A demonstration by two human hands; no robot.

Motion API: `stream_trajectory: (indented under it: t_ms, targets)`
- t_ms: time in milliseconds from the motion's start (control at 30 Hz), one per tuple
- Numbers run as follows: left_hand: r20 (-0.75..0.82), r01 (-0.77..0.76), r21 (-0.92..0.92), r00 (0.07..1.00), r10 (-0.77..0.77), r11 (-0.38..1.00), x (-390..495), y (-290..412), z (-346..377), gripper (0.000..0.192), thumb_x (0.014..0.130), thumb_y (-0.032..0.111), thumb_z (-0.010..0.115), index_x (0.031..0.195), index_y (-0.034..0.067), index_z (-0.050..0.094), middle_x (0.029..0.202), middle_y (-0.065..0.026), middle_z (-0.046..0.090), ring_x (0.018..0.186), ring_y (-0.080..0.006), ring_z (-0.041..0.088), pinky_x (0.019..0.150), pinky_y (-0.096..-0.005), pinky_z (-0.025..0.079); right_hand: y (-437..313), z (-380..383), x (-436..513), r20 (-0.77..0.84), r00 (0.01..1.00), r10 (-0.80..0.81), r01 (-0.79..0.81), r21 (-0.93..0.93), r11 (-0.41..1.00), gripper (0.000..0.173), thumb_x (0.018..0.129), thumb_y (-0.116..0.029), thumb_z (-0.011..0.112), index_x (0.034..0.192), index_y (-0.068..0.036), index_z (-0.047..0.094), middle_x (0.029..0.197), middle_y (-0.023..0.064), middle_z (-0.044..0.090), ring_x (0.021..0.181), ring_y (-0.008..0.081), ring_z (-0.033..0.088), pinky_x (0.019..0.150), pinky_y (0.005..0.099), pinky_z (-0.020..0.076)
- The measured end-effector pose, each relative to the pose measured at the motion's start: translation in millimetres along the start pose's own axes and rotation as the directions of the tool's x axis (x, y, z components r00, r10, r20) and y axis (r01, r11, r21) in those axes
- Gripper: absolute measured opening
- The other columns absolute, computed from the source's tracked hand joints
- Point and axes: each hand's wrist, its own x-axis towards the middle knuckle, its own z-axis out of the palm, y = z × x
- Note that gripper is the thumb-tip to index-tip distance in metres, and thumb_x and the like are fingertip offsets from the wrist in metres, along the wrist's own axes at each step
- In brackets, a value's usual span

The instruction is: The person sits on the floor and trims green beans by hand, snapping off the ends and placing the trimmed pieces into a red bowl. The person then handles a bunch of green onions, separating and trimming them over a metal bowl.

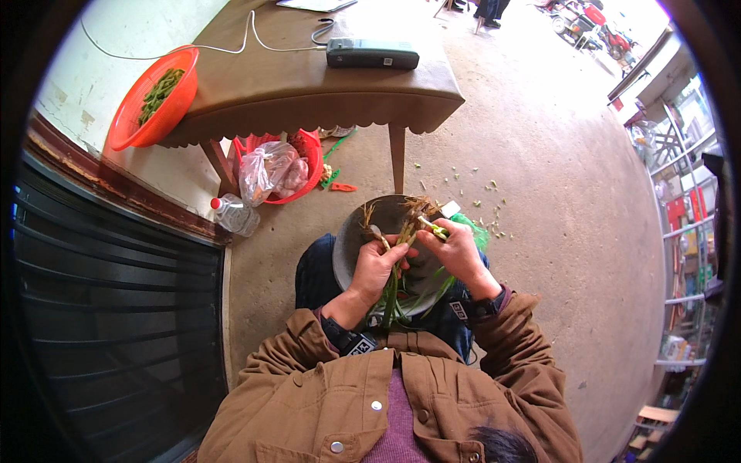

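My left hand point(370, 269) is closed around several green garlic or scallion stalks point(392, 292), their leaves hanging down towards my lap. Brown, soil-coloured roots point(421, 204) stick out at the far end of the bunch. Between the thumb and fingers of my right hand point(460, 246) is a short pale-and-green stalk piece point(435, 227), close to the roots. Both hands are over a grey round basin point(347, 243) at my knees. More green leaves lie inside it, partly hidden by my hands. Beside the right hand is green netting point(474, 231) with a white tag.
A brown-covered table point(278, 75) ahead bears a dark cabled device point(372, 53) and an orange basket of green pods point(130, 124). Below are a red basket point(317, 153) with plastic bags, a clear bottle point(238, 215) and an orange-handled tool point(343, 187). Green scraps point(492, 185) dot the floor.
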Motion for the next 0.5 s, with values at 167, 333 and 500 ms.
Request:
stream_trajectory:
  t_ms: [167,333,500]
  targets:
    - [-0.003,0.016,0.008,1.0,-0.016,1.0,1,-2,1,0.018,0.088,0.014,0.058,0.103,0.004,0.062,0.081,-0.0057,0.066,0.06,-0.0054,0.053,0.052,-0.0193,0.043,0,-2,-4,-0.073,0.983,-0.167,0.152,-0.169,0.974,0.024,0.076,-0.02,0.072,0.091,-0.003,0.063,0.074,0.0139,0.065,0.065,0.0245,0.064,0.06,0.0322,0.049]
    - [0.006,0.026,0.038,1.0,-0.026,0.999,1,0,0,0.017,0.088,0.014,0.058,0.1,0.003,0.062,0.08,-0.0055,0.066,0.058,-0.0057,0.052,0.051,-0.0191,0.042,7,-1,-3,-0.047,0.954,-0.295,0.275,-0.242,0.93,0.025,0.073,-0.017,0.071,0.092,-0.005,0.06,0.076,0.0145,0.063,0.071,0.0315,0.063,0.061,0.037,0.0497]
    - [0.034,0.018,0.073,0.999,-0.021,0.997,2,0,0,0.017,0.089,0.015,0.058,0.1,0.004,0.063,0.08,-0.0035,0.066,0.058,-0.0056,0.053,0.053,-0.0195,0.042,4,8,-5,-0.096,0.947,-0.305,0.266,-0.295,0.918,0.022,0.07,-0.016,0.07,0.086,-0.005,0.057,0.071,0.0142,0.061,0.067,0.0321,0.062,0.059,0.0387,0.0493]
